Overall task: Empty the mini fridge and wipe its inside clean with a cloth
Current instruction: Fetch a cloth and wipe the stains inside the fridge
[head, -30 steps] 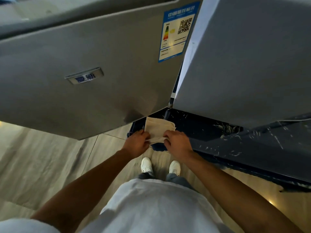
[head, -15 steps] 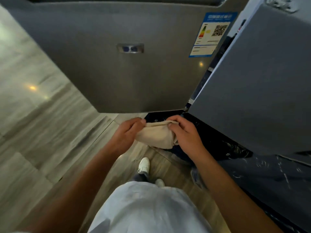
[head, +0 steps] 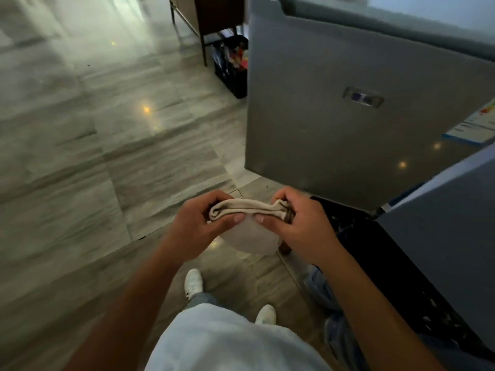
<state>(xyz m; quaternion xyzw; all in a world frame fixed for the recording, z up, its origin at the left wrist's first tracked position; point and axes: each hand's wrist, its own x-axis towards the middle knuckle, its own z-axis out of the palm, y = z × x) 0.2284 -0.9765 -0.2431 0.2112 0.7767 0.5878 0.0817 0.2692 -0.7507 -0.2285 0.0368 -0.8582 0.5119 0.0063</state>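
Observation:
A beige cloth [head: 249,207], folded into a thick roll, stretches between my two hands at the centre of the view. My left hand [head: 203,226] pinches its left end and my right hand [head: 297,223] grips its right end. The grey mini fridge door [head: 334,129] swings out in front of me at upper right, with a badge and a blue energy label on it. The fridge body [head: 450,236] stands at the right edge. The fridge's inside is hidden from here.
A pale round lid-like object [head: 251,239] lies on the floor just under my hands. A black crate [head: 230,68] with colourful items stands beside a wooden furniture leg behind the door. A dark patterned surface [head: 361,236] runs along the fridge's base at right. Polished grey floor spreads left.
The cloth went from a flat sheet to a tight roll between my hands. My view swung left, so the door now sits upper right and more floor shows.

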